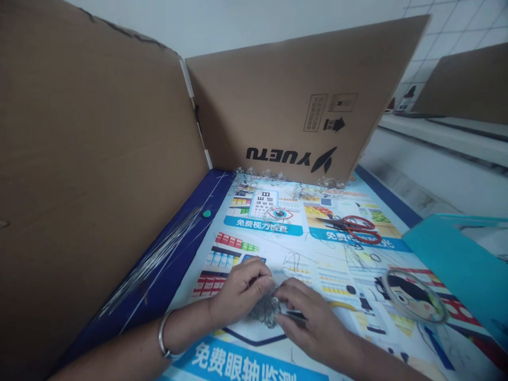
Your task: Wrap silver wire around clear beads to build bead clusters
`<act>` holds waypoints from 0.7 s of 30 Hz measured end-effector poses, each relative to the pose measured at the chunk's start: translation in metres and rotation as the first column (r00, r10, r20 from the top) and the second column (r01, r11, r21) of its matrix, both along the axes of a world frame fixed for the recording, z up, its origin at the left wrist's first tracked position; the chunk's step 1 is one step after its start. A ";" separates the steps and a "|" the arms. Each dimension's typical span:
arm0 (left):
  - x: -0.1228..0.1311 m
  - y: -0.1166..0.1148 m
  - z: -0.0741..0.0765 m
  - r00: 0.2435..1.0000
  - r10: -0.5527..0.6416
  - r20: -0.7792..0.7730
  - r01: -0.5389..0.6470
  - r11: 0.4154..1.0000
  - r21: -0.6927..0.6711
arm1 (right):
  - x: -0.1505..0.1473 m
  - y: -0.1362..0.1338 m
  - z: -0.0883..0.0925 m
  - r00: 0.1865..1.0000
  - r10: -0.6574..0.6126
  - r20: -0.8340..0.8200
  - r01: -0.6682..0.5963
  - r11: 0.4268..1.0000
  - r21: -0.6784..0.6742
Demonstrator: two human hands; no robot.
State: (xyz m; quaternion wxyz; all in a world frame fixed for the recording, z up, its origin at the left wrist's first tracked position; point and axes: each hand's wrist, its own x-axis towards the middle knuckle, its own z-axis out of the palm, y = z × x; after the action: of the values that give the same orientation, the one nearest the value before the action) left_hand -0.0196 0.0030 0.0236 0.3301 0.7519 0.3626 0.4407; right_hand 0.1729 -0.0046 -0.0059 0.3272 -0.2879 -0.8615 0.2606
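Note:
A small tangled piece of bent silvery wire (265,313) is between my two hands, low in the middle of the head view. My left hand (244,290) is closed, thumb and forefinger pinched on the wire piece's upper part. From the right, my right hand (304,317) wraps round a dark metal tool that looks like pliers (296,315). A curved yellow handle (342,305) shows behind that hand and seems to belong to it. The pliers' tip is up against the wire piece; fingers hide much of both.
Red-handled scissors (359,228) lie beyond my right hand, with a round clear dish (415,296) nearer. A bundle of straight wires (159,254) lies left. Several clear wire pieces (262,173) line the cardboard wall (286,95). A turquoise folder (456,259) stands right.

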 end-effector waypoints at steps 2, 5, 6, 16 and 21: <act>0.000 0.000 -0.001 1.000 -0.001 0.001 0.001 1.000 0.009 | 0.000 0.000 0.000 1.000 0.001 -0.007 -0.001 1.000 0.003; 0.000 0.001 -0.001 1.000 -0.001 0.000 0.001 1.000 0.007 | 0.000 0.001 0.001 1.000 -0.001 -0.010 0.001 1.000 -0.002; -0.001 0.001 -0.001 1.000 0.000 0.001 0.000 1.000 0.004 | 0.000 0.001 0.001 1.000 -0.002 -0.008 0.002 1.000 -0.007; -0.004 0.001 -0.004 0.998 0.055 0.011 -0.055 0.998 -0.023 | 0.001 0.000 -0.002 1.000 -0.019 0.007 0.019 1.000 -0.020; -0.010 -0.001 -0.008 0.993 0.107 0.043 -0.106 0.994 -0.029 | 0.001 0.001 -0.002 1.000 -0.021 -0.005 0.021 0.999 -0.031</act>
State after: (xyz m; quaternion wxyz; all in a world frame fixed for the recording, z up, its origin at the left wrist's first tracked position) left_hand -0.0297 0.0024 0.0157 0.3240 0.7170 0.4006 0.4696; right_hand 0.1734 -0.0038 -0.0077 0.3278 -0.3012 -0.8533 0.2714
